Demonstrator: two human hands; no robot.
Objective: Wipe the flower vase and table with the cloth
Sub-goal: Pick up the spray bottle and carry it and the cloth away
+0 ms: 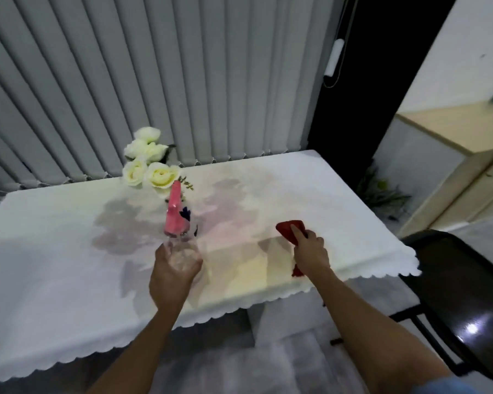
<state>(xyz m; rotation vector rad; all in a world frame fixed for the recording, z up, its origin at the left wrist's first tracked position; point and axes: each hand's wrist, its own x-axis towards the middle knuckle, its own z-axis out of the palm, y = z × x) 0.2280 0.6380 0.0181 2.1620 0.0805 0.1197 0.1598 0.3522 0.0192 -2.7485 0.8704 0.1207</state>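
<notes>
Left hand grips the base of the clear flower vase, tilted away over the white-clothed tabletop; white roses lean toward the blinds. Right hand closes around the red cloth, pressed to the tabletop near the right edge.

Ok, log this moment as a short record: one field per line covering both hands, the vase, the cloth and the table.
left hand: gripping the base of the clear vase
right hand: pressing the red cloth onto the table
vase: tilted away from the person, pink inside, white flowers at the far end
red cloth: bunched under the right hand, near the table's right side
table: covered with a white scalloped tablecloth
</notes>
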